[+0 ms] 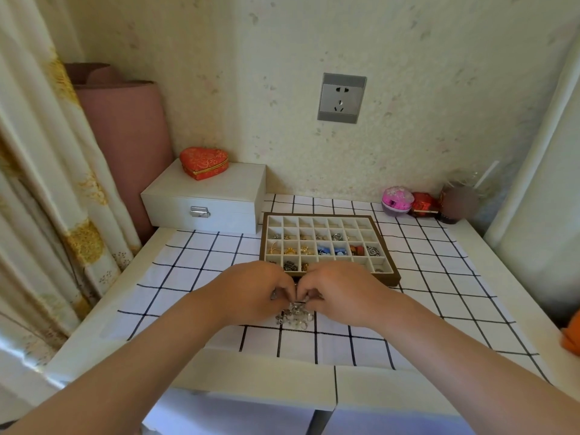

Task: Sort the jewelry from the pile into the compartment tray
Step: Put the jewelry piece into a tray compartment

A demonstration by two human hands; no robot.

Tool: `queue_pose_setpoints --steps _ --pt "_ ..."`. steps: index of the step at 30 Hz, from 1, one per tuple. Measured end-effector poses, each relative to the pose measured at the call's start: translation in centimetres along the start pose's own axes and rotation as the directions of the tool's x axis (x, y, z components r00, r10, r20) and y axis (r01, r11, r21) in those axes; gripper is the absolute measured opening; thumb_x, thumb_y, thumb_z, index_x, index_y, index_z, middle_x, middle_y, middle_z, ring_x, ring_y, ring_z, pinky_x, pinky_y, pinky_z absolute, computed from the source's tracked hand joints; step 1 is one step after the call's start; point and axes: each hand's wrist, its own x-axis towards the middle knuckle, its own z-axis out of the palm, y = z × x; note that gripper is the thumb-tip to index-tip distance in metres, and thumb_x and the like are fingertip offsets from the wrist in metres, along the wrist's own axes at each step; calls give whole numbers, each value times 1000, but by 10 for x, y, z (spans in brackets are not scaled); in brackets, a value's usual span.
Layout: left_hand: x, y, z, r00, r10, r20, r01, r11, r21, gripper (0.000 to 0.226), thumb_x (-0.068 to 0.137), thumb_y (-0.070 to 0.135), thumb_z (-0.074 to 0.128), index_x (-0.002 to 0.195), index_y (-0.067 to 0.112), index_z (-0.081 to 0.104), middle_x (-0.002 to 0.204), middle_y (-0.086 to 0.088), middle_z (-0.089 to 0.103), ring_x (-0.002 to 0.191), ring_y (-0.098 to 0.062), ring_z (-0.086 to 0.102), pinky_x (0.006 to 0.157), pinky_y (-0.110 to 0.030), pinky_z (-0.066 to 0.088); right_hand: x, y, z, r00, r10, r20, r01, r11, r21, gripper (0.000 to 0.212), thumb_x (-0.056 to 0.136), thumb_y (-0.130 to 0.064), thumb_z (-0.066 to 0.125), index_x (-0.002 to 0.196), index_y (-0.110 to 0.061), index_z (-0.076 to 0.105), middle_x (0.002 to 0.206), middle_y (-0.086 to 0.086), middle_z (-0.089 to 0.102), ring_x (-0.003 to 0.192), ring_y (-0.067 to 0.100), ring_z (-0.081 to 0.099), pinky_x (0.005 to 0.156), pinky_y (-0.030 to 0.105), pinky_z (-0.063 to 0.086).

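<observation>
A brown compartment tray (396,274) with pale cells sits on the checked cloth; its middle and front rows hold silver, gold, blue and red pieces. Just in front of it lies a small pile of silver jewelry (293,316). My left hand (251,291) and my right hand (340,291) meet knuckle to knuckle over the pile's far side, fingers curled down. Both pinch small silver pieces from the pile between their fingertips; which piece each one holds is hidden by the fingers.
A white jewelry box (204,202) with a red heart-shaped box (204,162) on top stands at the back left. Small pink (397,200) and red (424,205) boxes sit at the back right. An orange object (572,337) pokes in at the right edge.
</observation>
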Motion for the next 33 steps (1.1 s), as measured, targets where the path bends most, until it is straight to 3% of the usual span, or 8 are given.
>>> queue_pose_setpoints --steps 8,11,17,20,25,28,30,33 --pt "-2 -5 -12 997 -26 -79 15 991 -136 12 92 30 65 98 37 73 90 23 66 81 12 56 67 -9 39 -1 2 -6 997 57 -43 -54 996 78 11 92 -34 69 99 -32 77 93 -17 68 83 1 60 68 15 41" --pt "3 -7 -18 983 -63 -172 8 954 -300 11 90 26 69 97 34 71 88 19 67 79 8 58 69 -10 41 1 6 -19 978 160 -137 -121 960 252 5 90 -34 72 92 -33 76 90 -18 70 82 -4 62 72 15 44" --pt "26 12 -31 927 -166 -336 -117 723 -681 15 84 13 77 96 21 73 86 6 74 72 -17 64 71 -26 55 12 14 -44 897 391 -208 -163 729 665 4 89 -30 74 86 -32 77 74 -19 71 65 -9 61 63 11 42" --pt "42 23 -38 871 -222 -437 -195 662 -724 15 80 12 80 93 17 75 86 3 74 70 -9 64 71 -24 56 13 18 -54 853 496 -161 -171 558 812 8 92 -27 70 94 -23 77 71 -13 72 48 2 52 52 16 42" --pt "67 29 -45 873 -201 -444 -217 655 -724 17 80 16 81 96 17 74 90 0 74 73 -15 61 74 -32 56 14 34 -64 838 538 -90 -160 399 903 12 95 -25 66 96 -18 76 76 -5 71 50 12 46 40 16 33" --pt "83 31 -45 878 -204 -432 -216 638 -739 17 81 14 80 97 13 74 90 -5 73 73 -10 62 76 -32 57 16 46 -66 814 575 -80 -181 383 906 12 94 -26 68 98 -18 75 76 -6 71 52 12 48 40 16 34" --pt "92 34 -44 886 -226 -404 -201 599 -775 17 82 14 79 98 13 73 87 -3 72 68 -5 61 64 -20 53 16 53 -67 804 582 -116 -158 399 903 10 95 -24 68 96 -17 75 75 -6 70 51 12 48 39 16 34" --pt "103 40 -43 899 -281 -337 -164 498 -852 14 85 18 76 99 17 72 80 7 70 59 -1 58 53 -12 44 18 63 -72 805 542 -240 -94 517 851 10 96 -21 66 91 -17 73 75 -4 70 49 12 49 43 16 38"
